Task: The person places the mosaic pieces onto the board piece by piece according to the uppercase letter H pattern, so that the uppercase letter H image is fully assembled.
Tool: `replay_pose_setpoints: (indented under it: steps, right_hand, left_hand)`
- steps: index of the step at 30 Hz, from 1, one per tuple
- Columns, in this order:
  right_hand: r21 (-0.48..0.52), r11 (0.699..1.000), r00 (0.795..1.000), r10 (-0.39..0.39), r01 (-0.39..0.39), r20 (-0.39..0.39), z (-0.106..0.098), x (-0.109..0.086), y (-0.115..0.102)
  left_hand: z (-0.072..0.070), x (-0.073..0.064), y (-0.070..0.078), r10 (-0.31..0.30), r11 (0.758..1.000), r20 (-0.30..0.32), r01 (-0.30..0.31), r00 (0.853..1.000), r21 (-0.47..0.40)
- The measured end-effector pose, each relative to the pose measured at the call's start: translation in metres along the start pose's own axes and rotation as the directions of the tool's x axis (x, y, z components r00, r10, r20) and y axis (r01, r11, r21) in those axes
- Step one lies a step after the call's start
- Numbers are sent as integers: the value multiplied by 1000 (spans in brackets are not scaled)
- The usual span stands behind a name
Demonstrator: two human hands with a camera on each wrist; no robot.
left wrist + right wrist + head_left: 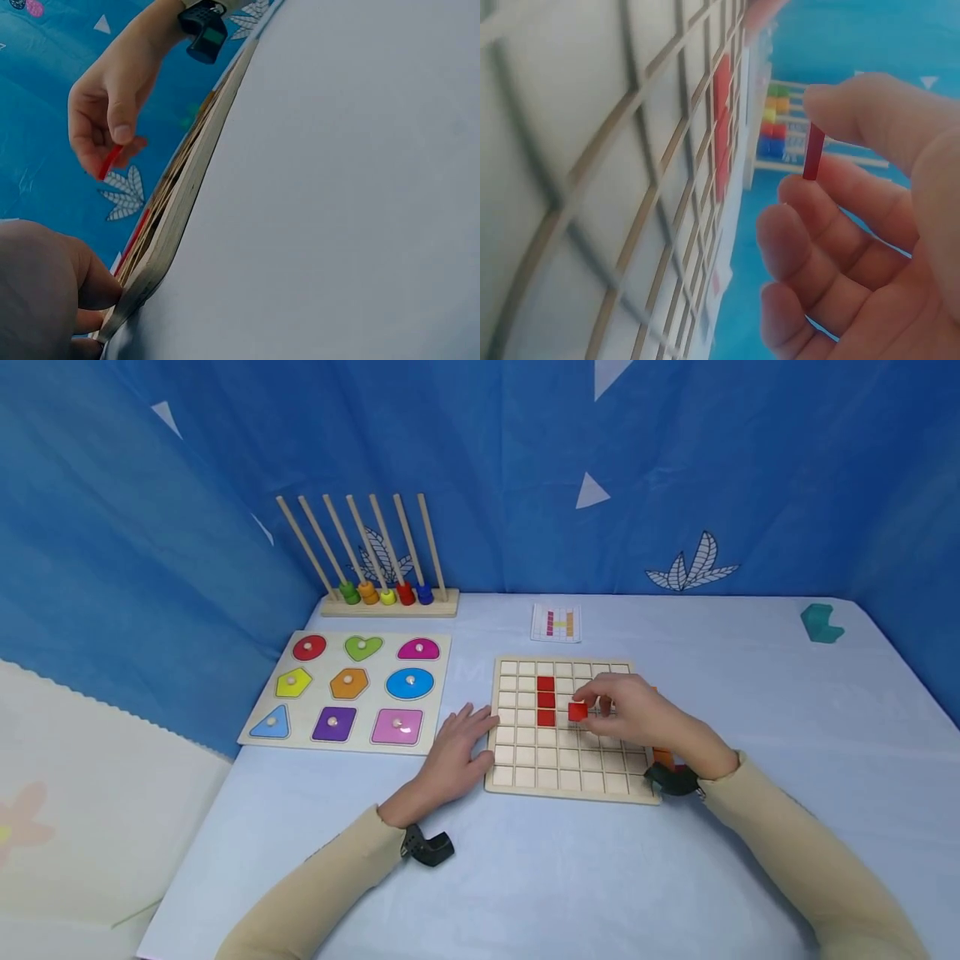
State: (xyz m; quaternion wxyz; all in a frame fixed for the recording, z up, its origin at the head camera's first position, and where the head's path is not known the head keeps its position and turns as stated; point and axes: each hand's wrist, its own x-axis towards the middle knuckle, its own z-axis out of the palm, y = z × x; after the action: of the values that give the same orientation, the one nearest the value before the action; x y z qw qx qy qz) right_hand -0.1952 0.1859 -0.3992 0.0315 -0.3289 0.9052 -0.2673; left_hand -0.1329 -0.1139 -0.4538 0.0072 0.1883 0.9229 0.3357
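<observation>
A wooden grid board (572, 792) lies on the table with three red square tiles (546, 700) in one column. Over the board, my right hand (633, 708) pinches another red square tile (814, 152) between thumb and fingers. That tile is tilted and held off the grid surface in the right wrist view. My left hand (453, 756) rests at the board's left edge, fingertips touching the rim. In the left wrist view, its fingers (97, 281) lie against the board's corner.
Left of the board lies a shape puzzle (345, 700) with knobbed pieces. Behind it stands a peg stacker (390, 606) with coloured beads. A pattern card (556, 623) lies beyond the board; a teal piece (821, 623) sits far right. Orange tiles (663, 758) show partly beneath the right forearm.
</observation>
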Motion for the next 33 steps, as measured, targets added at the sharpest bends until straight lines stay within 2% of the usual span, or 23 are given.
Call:
replay_pose_setpoints:
  steps: [6,23,33]
  right_hand:
    - [13,998,999,-54,54,5,6,9,-6]
    - [-1,999,998,-32,32,57,19,13,-14]
    - [-1,998,996,-66,67,63,26,16,-14]
  left_hand:
    - [0,1,0,2,1000,4,-2,1000,-4]
    - [0,0,0,-14,1000,4,14,1000,3]
    - [-1,0,1,-10,1000,0,10,1000,-6]
